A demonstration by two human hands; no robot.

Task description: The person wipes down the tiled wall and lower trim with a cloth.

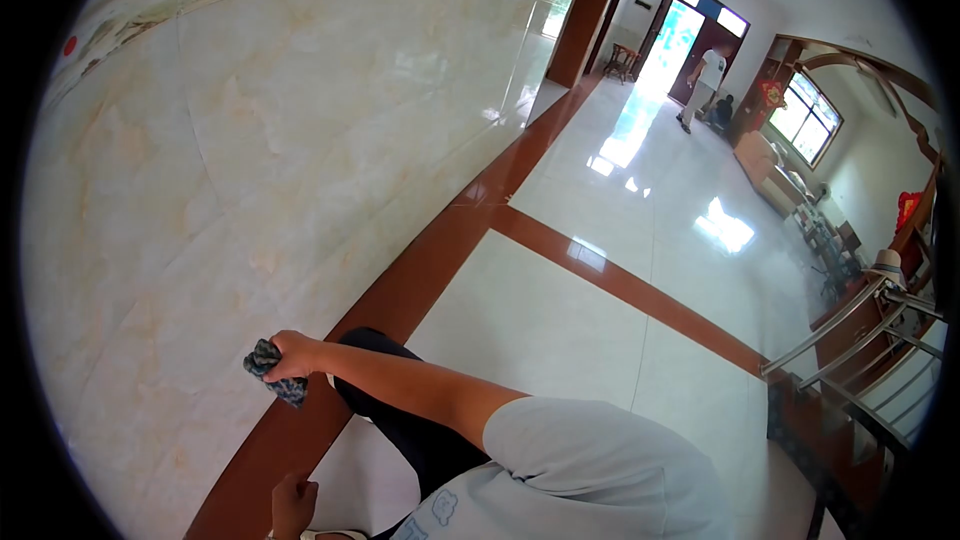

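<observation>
My right hand (290,355) reaches out at the end of a bent arm, its fingers closed round a crumpled dark patterned cloth (275,374). The cloth is against or very near the lower part of the marbled wall tiles (250,160); I cannot tell whether it presses on them. Lower left, my left hand (292,506) is partly in view with its fingers curled in, and nothing shows in it. A dark trouser leg (420,440) is behind my right forearm.
A brown border strip (430,260) runs along the wall's foot beside shiny pale floor tiles (560,310). Metal stair railings (850,350) stand at right, with a hat (886,265) on them. Farther off are a standing person (708,80), someone low down (720,112) and a wooden chair (621,62).
</observation>
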